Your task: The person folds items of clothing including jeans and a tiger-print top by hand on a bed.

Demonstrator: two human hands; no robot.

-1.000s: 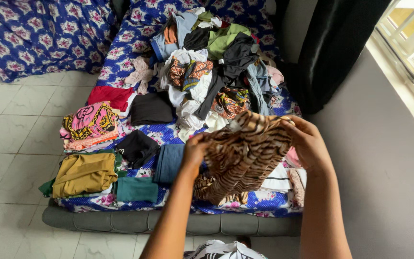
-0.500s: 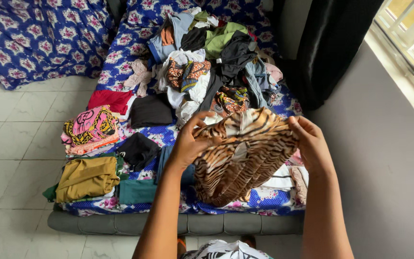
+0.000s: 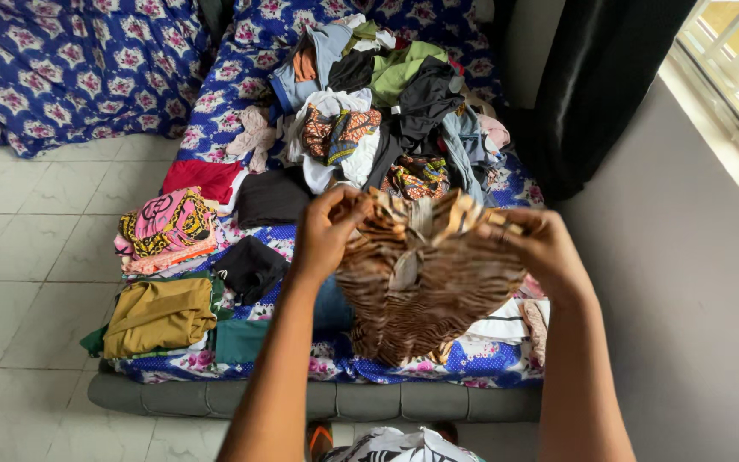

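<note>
Up in front of the person, a brown tiger-striped garment (image 3: 425,282) hangs spread between both hands above the near end of the mattress (image 3: 318,398). Left hand (image 3: 325,229) pinches its upper left edge, fingers pressed together on the cloth; right hand (image 3: 540,248) grips the upper right edge the same way. Behind it lies a jumbled clothes heap (image 3: 387,120). Folded piles sit to the left: a mustard garment (image 3: 160,315) and a pink patterned stack (image 3: 167,227).
</note>
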